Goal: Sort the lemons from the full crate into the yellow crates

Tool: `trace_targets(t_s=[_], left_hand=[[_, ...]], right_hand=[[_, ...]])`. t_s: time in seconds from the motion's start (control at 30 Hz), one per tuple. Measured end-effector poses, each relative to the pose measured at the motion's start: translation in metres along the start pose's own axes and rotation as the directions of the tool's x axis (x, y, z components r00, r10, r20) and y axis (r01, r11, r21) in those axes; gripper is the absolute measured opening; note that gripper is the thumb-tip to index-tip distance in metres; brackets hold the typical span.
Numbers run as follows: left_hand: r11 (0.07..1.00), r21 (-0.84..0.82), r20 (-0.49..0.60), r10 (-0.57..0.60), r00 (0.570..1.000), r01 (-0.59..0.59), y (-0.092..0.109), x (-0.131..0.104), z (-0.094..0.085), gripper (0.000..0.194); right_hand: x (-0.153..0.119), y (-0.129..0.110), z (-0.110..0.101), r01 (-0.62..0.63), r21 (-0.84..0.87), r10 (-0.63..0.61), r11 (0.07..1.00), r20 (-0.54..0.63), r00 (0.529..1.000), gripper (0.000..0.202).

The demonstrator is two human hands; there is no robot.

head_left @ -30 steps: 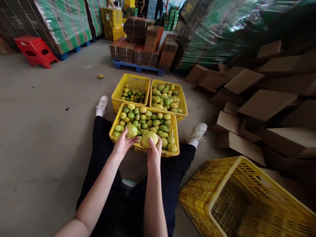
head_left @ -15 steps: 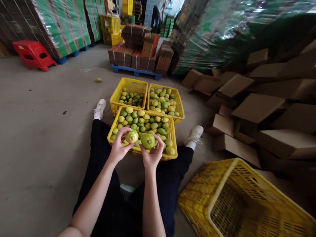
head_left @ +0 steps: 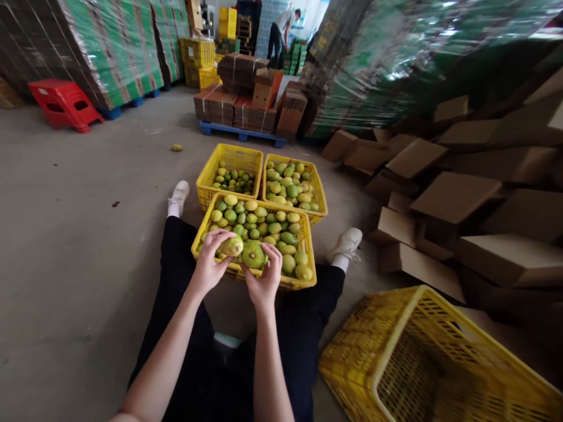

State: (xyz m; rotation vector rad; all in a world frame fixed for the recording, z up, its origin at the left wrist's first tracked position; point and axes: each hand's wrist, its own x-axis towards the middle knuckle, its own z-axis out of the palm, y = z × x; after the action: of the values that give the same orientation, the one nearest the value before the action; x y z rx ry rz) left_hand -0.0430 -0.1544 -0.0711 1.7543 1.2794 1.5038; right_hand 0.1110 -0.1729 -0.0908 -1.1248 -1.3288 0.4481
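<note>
My left hand (head_left: pixel 213 262) is closed around a yellow-green lemon (head_left: pixel 232 246). A greener lemon (head_left: pixel 254 255) is gripped in my right hand (head_left: pixel 264 275), close beside the first one. Both fruits are held over the near edge of a yellow crate (head_left: pixel 311 258) full of green and yellow lemons, between my legs. Behind it stand two more yellow crates: the left one (head_left: pixel 206 189) is partly filled with small, mostly green lemons, and the right one (head_left: pixel 322 196) holds larger lemons.
A yellow crate (head_left: pixel 396 328) lies tipped on its side at my right. Cardboard boxes (head_left: pixel 457 196) are heaped beyond it. Flattened cartons sit on a blue pallet (head_left: pixel 241 133) ahead. A red stool (head_left: pixel 65 104) and one loose lemon (head_left: pixel 176 147) are at the left. A person (head_left: pixel 280 35) bends far back.
My right hand has shifted left with its lemon, bringing the two fruits closer together. The lemon in my left hand has tilted. The view has tipped slightly upward.
</note>
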Motion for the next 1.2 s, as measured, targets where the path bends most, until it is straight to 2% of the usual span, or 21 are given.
trace_targets(t_s=[0.1,0.2,0.27,0.37,0.43,0.5,0.6,0.73,0.8,0.93,1.03,1.2], left_hand=[[0.996,-0.067,-0.011,-0.058,0.998,0.057,0.002,-0.001,-0.001,0.041],[0.916,-0.304,0.055,-0.256,0.965,0.260,0.003,-0.004,0.002,0.055],[0.770,-0.504,0.102,-0.397,0.912,0.392,0.004,-0.006,0.007,0.064],[0.469,-0.728,0.207,-0.545,0.812,0.500,0.007,-0.005,0.014,0.058],[0.243,-0.791,0.332,-0.599,0.728,0.561,0.010,-0.003,0.018,0.048],[0.055,-0.807,0.434,-0.619,0.654,0.588,0.011,-0.003,0.021,0.039],[-0.121,-0.813,0.517,-0.600,0.611,0.569,0.011,-0.005,0.022,0.034],[-0.317,-0.817,0.569,-0.581,0.583,0.482,0.006,-0.011,0.019,0.034],[-0.383,-0.826,0.564,-0.586,0.582,0.414,0.002,-0.014,0.018,0.035],[-0.425,-0.842,0.536,-0.597,0.597,0.331,-0.010,-0.019,0.021,0.039],[-0.455,-0.836,0.542,-0.604,0.584,0.306,-0.021,-0.024,0.027,0.041],[-0.481,-0.812,0.576,-0.566,0.590,0.330,-0.033,-0.031,0.036,0.041]], right_hand=[[0.000,-0.002,-0.001,-0.092,0.109,0.091,0.990,0.021,0.996,0.055],[0.000,-0.004,-0.003,-0.271,0.361,0.273,0.892,0.048,0.961,0.067],[0.000,-0.005,-0.005,-0.379,0.509,0.395,0.773,0.082,0.915,0.063],[0.000,-0.003,-0.005,-0.503,0.625,0.529,0.596,0.166,0.832,0.045],[-0.001,-0.001,-0.005,-0.579,0.664,0.590,0.473,0.249,0.768,0.039],[-0.002,0.002,-0.004,-0.655,0.664,0.617,0.360,0.357,0.701,0.037],[-0.002,0.006,-0.002,-0.709,0.668,0.584,0.226,0.489,0.648,0.038],[-0.003,0.008,-0.001,-0.642,0.766,0.598,0.032,0.500,0.626,0.035],[-0.005,0.011,0.000,-0.606,0.793,0.624,-0.064,0.506,0.596,0.034],[-0.011,0.019,0.004,-0.563,0.804,0.636,-0.192,0.539,0.552,0.043],[-0.015,0.025,0.008,-0.537,0.811,0.649,-0.233,0.541,0.535,0.049],[-0.018,0.032,0.009,-0.507,0.825,0.666,-0.249,0.526,0.528,0.042]])
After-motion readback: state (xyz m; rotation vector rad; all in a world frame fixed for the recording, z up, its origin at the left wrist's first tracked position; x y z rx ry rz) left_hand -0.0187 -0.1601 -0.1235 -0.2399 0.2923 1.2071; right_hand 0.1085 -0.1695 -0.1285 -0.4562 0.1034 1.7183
